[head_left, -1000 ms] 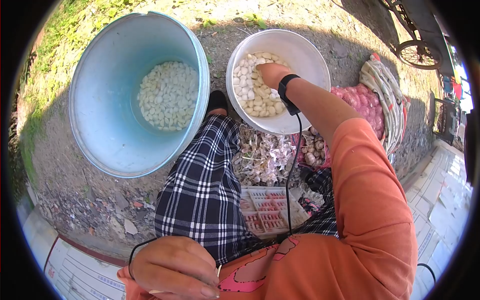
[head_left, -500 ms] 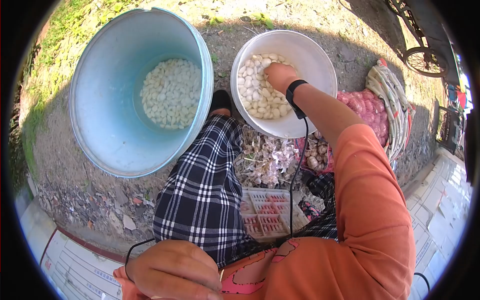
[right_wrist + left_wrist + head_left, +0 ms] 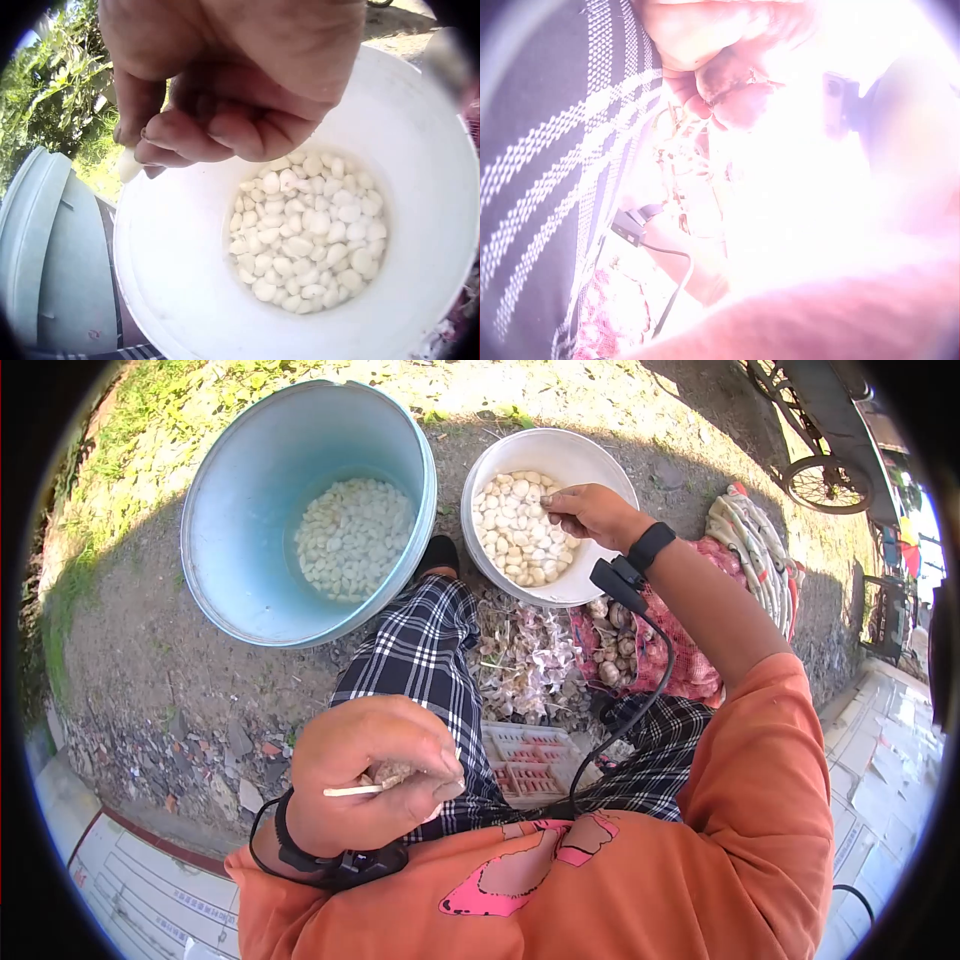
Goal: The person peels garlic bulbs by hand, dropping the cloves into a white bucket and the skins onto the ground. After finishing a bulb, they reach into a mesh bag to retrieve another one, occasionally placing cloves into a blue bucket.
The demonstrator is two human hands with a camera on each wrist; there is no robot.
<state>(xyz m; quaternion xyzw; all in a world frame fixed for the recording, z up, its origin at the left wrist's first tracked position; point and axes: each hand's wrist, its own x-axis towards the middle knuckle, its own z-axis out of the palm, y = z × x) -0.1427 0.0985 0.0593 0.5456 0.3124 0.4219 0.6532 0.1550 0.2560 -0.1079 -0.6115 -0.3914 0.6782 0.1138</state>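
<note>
My right hand [image 3: 598, 516] is over the white bucket [image 3: 622, 472]. Its thumb and finger pinch a peeled garlic clove [image 3: 130, 165] at the tips, above the bucket's rim in the right wrist view. Peeled garlic cloves [image 3: 300, 240] lie in water inside this bucket. My left hand [image 3: 365, 745] is curled in front of the plaid trousers. Between its fingers shows a brownish garlic piece [image 3: 392, 772], and a thin pale stalk [image 3: 350, 791] sticks out beside it. Glare washes out most of the left wrist view.
At the left stands a big blue bucket [image 3: 245, 550] with more peeled cloves [image 3: 352, 540] under water. Garlic skins [image 3: 530, 660], unpeeled bulbs [image 3: 610, 645] and a pink mesh sack [image 3: 680, 650] lie near the legs. A slotted plastic crate [image 3: 530, 760] sits between them. A cable hangs from the right wrist.
My right hand has come up out of the cloves in the white bucket, pinching one. My left hand has risen and turned, exposing the brownish piece and the stalk.
</note>
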